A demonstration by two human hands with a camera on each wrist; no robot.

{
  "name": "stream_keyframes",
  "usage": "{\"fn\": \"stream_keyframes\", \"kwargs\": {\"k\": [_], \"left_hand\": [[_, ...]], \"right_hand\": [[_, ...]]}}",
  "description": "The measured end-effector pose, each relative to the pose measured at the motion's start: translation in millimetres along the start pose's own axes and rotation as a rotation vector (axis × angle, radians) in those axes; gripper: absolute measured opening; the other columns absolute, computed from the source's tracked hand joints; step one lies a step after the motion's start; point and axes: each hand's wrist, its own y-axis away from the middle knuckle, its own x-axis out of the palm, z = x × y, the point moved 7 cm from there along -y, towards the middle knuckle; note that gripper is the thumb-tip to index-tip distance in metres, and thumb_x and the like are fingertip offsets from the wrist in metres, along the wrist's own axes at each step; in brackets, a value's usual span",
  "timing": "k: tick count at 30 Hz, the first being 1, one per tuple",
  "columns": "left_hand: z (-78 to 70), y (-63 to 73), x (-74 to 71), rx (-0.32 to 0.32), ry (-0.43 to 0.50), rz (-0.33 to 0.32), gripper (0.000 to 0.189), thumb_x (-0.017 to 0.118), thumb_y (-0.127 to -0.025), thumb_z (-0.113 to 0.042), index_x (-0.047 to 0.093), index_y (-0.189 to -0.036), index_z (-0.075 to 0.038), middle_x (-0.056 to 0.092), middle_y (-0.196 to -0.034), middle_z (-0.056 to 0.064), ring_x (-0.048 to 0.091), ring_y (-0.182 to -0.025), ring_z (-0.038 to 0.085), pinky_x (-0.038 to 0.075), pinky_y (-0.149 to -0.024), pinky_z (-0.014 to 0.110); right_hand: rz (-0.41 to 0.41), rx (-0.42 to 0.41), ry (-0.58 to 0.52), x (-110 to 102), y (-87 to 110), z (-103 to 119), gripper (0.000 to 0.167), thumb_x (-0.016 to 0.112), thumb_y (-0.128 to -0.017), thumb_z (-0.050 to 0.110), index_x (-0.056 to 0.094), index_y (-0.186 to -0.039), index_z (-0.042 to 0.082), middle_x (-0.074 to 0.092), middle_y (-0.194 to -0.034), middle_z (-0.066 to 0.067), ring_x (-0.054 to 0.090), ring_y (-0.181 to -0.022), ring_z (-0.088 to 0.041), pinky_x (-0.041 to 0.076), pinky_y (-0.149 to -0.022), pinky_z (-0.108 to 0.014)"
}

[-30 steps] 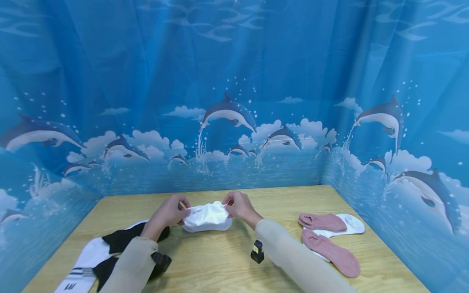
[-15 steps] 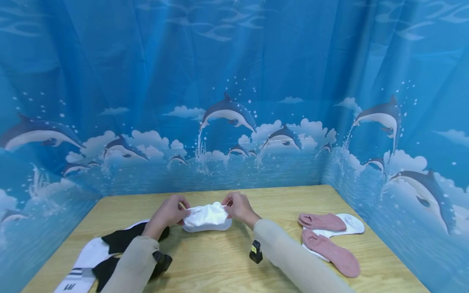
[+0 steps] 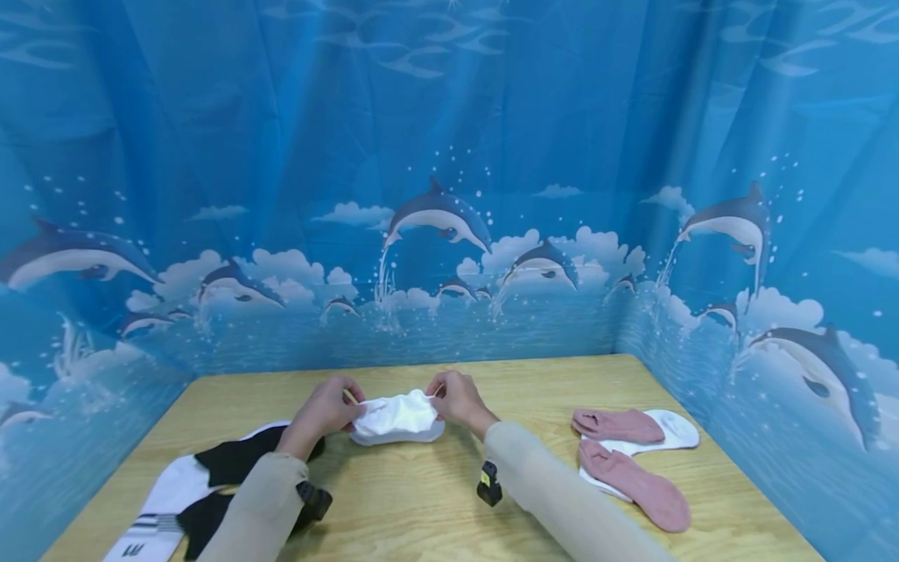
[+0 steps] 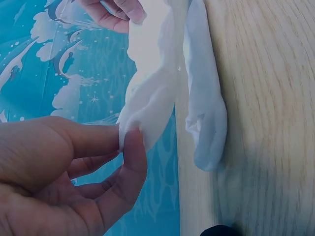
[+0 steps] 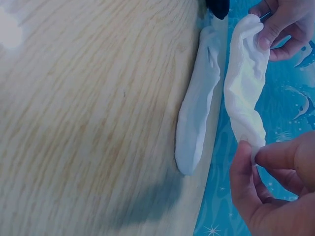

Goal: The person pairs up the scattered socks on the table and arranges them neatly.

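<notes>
Between both hands a white sock (image 3: 395,414) is stretched sideways above the table. My left hand (image 3: 327,407) pinches its left end between thumb and finger, as the left wrist view shows with the hand (image 4: 93,172) close up. At the opposite end, my right hand (image 3: 458,400) pinches the sock; the right wrist view has this hand (image 5: 275,177) at the lower right. A second white sock (image 4: 206,93) lies flat on the table just below the held one. In the right wrist view that lying sock (image 5: 197,108) is apart from the held one.
On the left lie black socks (image 3: 232,462) and white socks (image 3: 168,484) with dark stripes, partly hidden by the left sleeve. Pink socks (image 3: 642,488) rest over white ones (image 3: 677,431) on the right. A blue dolphin-print curtain (image 3: 449,312) encloses the wooden table (image 3: 407,507).
Both hands keep their pinch on the white sock and it stays in nearly the same place. The forearms have shifted only very slightly.
</notes>
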Motion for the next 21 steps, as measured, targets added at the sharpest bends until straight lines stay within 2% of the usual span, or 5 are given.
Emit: {"fn": "stream_keyframes", "kwargs": {"k": [3,5,10,16,21], "left_hand": [[1.0,-0.8,1.5,-0.005,0.007,0.000,0.005,0.071,-0.093,-0.002,0.066,-0.094,0.000,0.063,-0.080,0.012,0.064,-0.059,0.018,0.059,-0.060,0.034],[1.6,-2.0,2.7,-0.007,0.003,0.001,0.005,0.071,-0.093,-0.002,0.066,-0.094,0.000,0.063,-0.080,0.012,0.064,-0.059,0.018,0.060,-0.061,0.035],[6.3,-6.0,5.3,-0.021,0.001,0.004,0.004,0.070,-0.093,-0.003,0.067,-0.094,0.000,0.064,-0.081,0.012,0.065,-0.060,0.018,0.061,-0.062,0.036],[12.2,-10.4,7.7,-0.037,-0.007,0.002,0.004,0.071,-0.092,-0.003,0.067,-0.094,-0.001,0.065,-0.082,0.012,0.065,-0.060,0.018,0.060,-0.061,0.036],[14.6,-13.7,9.6,-0.047,-0.016,0.002,0.005,0.071,-0.092,-0.003,0.068,-0.094,-0.001,0.065,-0.082,0.012,0.064,-0.060,0.019,0.059,-0.060,0.035]], "right_hand": [[-0.004,-0.004,0.001,1,-0.4,-1,0.009,0.069,-0.087,-0.011,0.071,-0.093,-0.004,0.071,-0.082,-0.018,0.062,-0.058,-0.014,0.057,-0.053,-0.022],[-0.004,-0.006,-0.001,2,-0.6,-2,0.009,0.069,-0.087,-0.011,0.071,-0.092,-0.004,0.071,-0.082,-0.018,0.061,-0.058,-0.013,0.057,-0.053,-0.022],[-0.007,-0.002,0.012,4,-1.1,-5,0.010,0.068,-0.087,-0.010,0.071,-0.092,-0.002,0.070,-0.079,-0.013,0.063,-0.058,-0.014,0.057,-0.052,-0.022],[0.000,0.017,-0.014,8,-1.7,-10,0.010,0.066,-0.088,-0.011,0.070,-0.093,-0.003,0.069,-0.080,-0.014,0.069,-0.061,-0.024,0.056,-0.052,-0.023],[0.004,0.045,-0.031,12,-1.8,-15,0.011,0.066,-0.088,-0.011,0.069,-0.095,-0.004,0.069,-0.084,-0.016,0.066,-0.060,-0.019,0.057,-0.053,-0.023]]}}
